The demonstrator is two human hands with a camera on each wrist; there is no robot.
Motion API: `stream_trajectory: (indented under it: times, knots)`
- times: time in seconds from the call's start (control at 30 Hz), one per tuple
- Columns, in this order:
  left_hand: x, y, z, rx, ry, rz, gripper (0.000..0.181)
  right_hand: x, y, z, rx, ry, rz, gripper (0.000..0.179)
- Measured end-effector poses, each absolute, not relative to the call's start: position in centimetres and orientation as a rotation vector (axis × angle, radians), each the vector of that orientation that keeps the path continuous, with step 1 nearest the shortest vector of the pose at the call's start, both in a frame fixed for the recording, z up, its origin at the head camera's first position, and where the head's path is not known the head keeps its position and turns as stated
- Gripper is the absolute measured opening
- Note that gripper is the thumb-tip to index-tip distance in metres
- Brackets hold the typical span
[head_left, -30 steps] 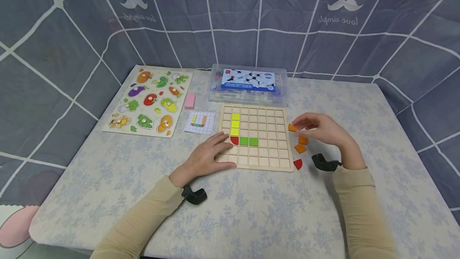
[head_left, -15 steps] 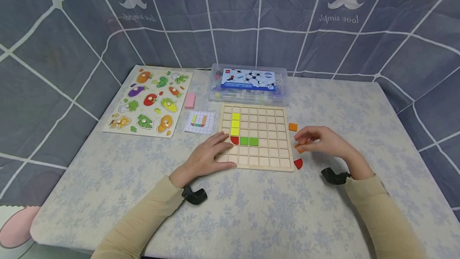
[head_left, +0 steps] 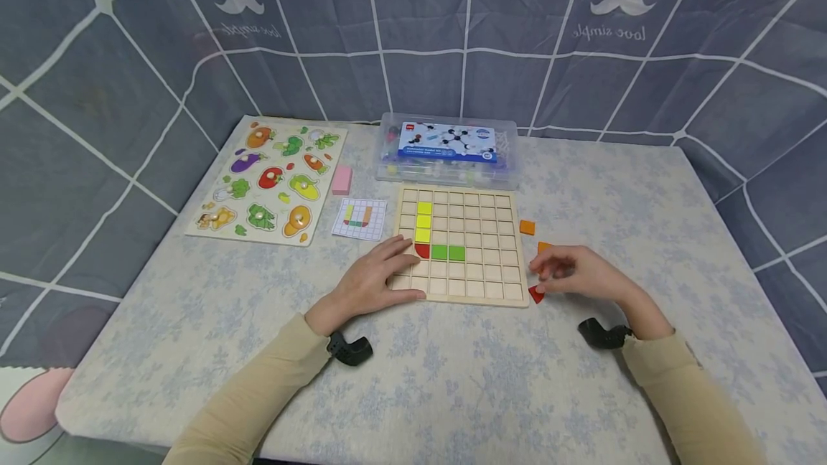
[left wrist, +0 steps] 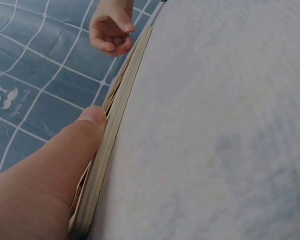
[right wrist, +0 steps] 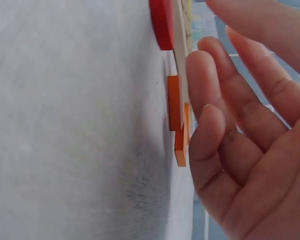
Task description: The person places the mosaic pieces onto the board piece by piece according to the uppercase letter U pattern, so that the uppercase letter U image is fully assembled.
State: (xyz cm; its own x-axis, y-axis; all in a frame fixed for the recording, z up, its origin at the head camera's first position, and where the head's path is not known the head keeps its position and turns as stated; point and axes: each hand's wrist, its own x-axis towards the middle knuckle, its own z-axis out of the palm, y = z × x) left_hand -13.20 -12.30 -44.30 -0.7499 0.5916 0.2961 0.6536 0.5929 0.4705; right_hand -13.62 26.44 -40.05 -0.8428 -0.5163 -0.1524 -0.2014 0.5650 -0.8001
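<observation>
A wooden grid board (head_left: 481,275) lies on the table. Three yellow square tiles (head_left: 423,222) form a column on it, with a red quarter-round tile (head_left: 422,251) below and two green tiles (head_left: 439,253) beside that. My left hand (head_left: 365,282) rests on the board's left side, fingers spread; in the left wrist view its thumb (left wrist: 92,116) lies along the board's edge. My right hand (head_left: 584,275) hovers with loosely bent fingers over a loose red quarter-round tile (head_left: 535,295). In the right wrist view the red tile (right wrist: 162,25) and orange tiles (right wrist: 174,102) stand beyond the fingers.
One orange tile (head_left: 527,227) lies right of the board, another (head_left: 543,247) partly behind the right hand. A pattern card (head_left: 360,232), a pink block (head_left: 342,180) and a vegetable puzzle (head_left: 226,181) are at left. A clear plastic kit box (head_left: 447,176) stands behind the board.
My right hand has moved toward me, from the farthest orange tile past the other orange tiles to the red quarter-round tile. The left hand has stayed on the board.
</observation>
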Motion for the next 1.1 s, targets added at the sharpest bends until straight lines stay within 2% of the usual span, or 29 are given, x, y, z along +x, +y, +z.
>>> stream_trajectory:
  times: [0.23, 0.53, 1.1]
  knots:
    - [-13.24, -12.27, -44.27, -1.06, -2.703, -0.872, 0.057, -13.11, 26.69, -40.73, -0.665, 2.444, -1.201, 0.028]
    - [-13.2, -12.29, -44.26, -1.063, -2.713, -0.864, 0.057, -13.0, 26.65, -40.98, -0.658, 2.458, -1.144, 0.034]
    - [-13.24, -12.31, -44.28, -1.067, -2.713, -0.861, 0.057, -12.82, 26.53, -41.04, -0.673, 2.488, -1.063, 0.022]
